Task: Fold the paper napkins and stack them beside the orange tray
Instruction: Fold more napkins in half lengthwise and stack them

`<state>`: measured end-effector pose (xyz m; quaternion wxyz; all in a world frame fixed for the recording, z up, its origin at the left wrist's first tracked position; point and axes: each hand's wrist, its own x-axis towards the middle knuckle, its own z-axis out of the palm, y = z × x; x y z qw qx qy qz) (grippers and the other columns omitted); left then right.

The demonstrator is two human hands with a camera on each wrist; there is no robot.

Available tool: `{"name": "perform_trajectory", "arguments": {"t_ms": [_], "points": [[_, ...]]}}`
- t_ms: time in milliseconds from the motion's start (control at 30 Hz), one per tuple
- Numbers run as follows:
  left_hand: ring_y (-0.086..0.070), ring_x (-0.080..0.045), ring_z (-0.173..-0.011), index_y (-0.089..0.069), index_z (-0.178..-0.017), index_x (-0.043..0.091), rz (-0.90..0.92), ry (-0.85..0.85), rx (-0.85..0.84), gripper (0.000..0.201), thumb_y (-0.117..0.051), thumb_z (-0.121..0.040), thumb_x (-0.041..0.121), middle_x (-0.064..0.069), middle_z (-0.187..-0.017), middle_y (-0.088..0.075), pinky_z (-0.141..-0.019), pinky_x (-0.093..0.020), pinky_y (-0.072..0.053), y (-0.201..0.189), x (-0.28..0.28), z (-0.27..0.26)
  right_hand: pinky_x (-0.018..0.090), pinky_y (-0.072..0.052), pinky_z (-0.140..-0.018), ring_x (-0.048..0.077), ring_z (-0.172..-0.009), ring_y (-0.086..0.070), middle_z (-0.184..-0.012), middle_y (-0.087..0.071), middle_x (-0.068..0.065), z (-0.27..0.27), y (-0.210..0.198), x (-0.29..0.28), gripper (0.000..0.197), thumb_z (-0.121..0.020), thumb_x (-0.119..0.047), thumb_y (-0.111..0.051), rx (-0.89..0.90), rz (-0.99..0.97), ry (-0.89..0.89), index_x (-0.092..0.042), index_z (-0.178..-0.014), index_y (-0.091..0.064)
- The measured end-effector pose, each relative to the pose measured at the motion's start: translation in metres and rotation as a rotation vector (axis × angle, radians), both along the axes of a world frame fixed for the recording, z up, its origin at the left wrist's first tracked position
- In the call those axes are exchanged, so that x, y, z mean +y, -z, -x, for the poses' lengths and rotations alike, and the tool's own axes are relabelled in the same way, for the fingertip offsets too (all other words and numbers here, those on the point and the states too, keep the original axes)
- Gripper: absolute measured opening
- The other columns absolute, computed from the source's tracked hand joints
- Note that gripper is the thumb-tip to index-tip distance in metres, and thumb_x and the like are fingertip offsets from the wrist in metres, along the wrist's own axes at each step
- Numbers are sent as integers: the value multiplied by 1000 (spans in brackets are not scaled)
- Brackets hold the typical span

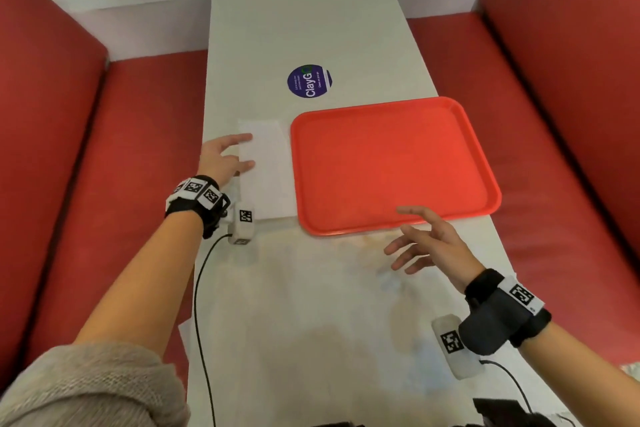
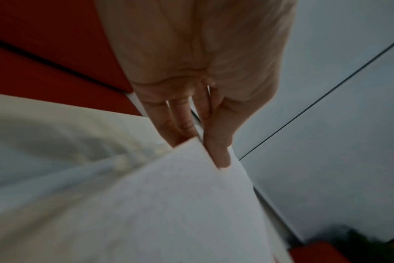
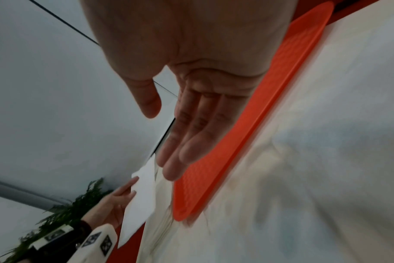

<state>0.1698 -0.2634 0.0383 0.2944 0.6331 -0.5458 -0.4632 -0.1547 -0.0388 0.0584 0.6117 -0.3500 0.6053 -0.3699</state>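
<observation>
A long white laminate counter [image 1: 311, 21] runs between two red padded bench seats [image 1: 52, 122], and on it lies a flat orange plastic tray [image 1: 391, 163] with a raised rim, rectangular with rounded corners. Just beside the tray's left edge, close to it though whether the two touch cannot be told, lies a white folded paper napkin [image 1: 268, 167], a long narrow rectangle lying flat along the counter's left side; a second sheet's edge shows under it at the far end. The left hand [image 1: 221, 158] reaches to the napkin's left edge with fingers [image 2: 218, 153] straight, and the fingertips rest on the paper; in the left wrist view some of the other fingertips are hidden behind the napkin's corner, so whether it is pinched cannot be told. The right hand [image 1: 429, 241] hovers over the counter at the tray's near rim, palm down, fingers spread and loosely straight, holding nothing. A round dark purple sticker [image 1: 309, 81] with white lettering sits on the counter beyond the tray. Both wrists carry black straps with white marker-printed camera blocks [image 1: 242, 224].
</observation>
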Motion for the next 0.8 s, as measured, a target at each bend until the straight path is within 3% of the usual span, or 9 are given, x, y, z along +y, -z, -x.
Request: {"name": "perform_trajectory", "arguments": {"t_ms": [100,167,233,300,400,500,667,733,800], "points": [[-60,-5,-69,-67,-120,22,-49,40,-85,53,-73,-77,-9,-4,-118,-58,-72,-18,-52,30,-18,-4,33,-54,-56,35,-68,-69,-90,-73,21,12,1,0,33,-99,-22,-52,26,3,74,-23,-131,-48],[-55,-5,-52,-67,-122,20,-77,50,-133,52,-73,-78,-8,-9,-94,-62,-68,-19,-51,45,-22,-4,33,-53,-56,34,-67,-68,-90,-73,22,21,1,3,31,-99,-22,-53,40,1,125,-23,-130,-49],[-60,-14,-56,-68,-120,21,-86,14,-160,50,-75,-77,-4,-11,-76,-64,-75,-29,-54,52,-22,-5,33,-53,-55,33,-66,-67,-90,-73,22,28,1,8,29,-98,-22,-53,57,-2,162,-24,-127,-51],[-66,-26,-84,-70,-116,24,-51,-43,-175,47,-77,-76,2,-14,-96,-67,-88,-37,-54,54,-19,-3,33,-53,-55,32,-64,-67,-89,-72,22,36,2,15,26,-99,-23,-53,76,-6,186,-23,-125,-54],[-47,-31,-119,-68,-117,22,141,-43,-404,41,-77,-78,12,-11,-132,-49,-99,-39,-43,47,0,14,34,-51,-55,31,-61,-66,-85,-72,22,52,9,29,18,-100,-19,-52,158,-23,235,-18,-116,-59],[-40,-32,-120,-68,-110,21,353,87,-506,34,-73,-78,11,-12,-130,-45,-98,-41,-39,34,44,53,35,-51,-56,28,-59,-66,-82,-73,19,73,24,50,12,-96,-9,-55,369,-70,269,-13,-102,-65],[-55,-31,-101,-70,-94,15,354,488,-257,19,-70,-78,4,-6,-102,-59,-89,-30,-37,35,162,148,24,-51,-61,15,-59,-64,-73,-68,-2,91,46,89,16,-84,-10,-68,852,-97,-30,-25,-83,-67],[-54,-28,-106,-67,-108,13,221,620,-259,23,-68,-87,21,-4,-108,-58,-93,-35,-40,41,210,185,22,-46,-62,9,-63,-58,-75,-64,-7,84,50,101,17,-80,-15,-73,902,-79,-185,-30,-83,-64],[-42,-27,-121,-49,-135,14,119,737,-468,58,-64,-88,45,-4,-132,-47,-100,-39,-38,51,245,212,26,-47,-68,6,-66,-54,-82,-60,-6,73,57,112,21,-78,-24,-77,860,-88,-282,-31,-90,-62]]}}
